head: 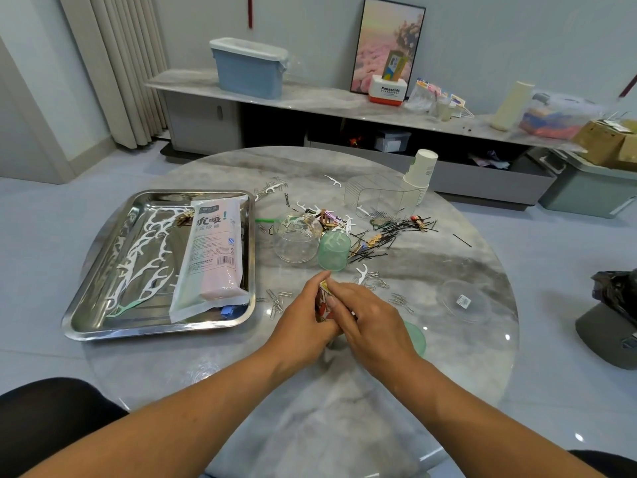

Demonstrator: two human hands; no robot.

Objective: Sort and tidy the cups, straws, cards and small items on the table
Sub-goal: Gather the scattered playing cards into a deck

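Cards stand on edge between both hands, long axis pointing away.

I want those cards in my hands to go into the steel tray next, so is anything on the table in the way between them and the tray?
Only a few loose paper clips lie on the table between the cards and the tray. The raised tray rim must be cleared, and the straw packet fills the near side.

One steel tray, one straw packet, one paper cup stack, two green cups, one clear cup, two hands.
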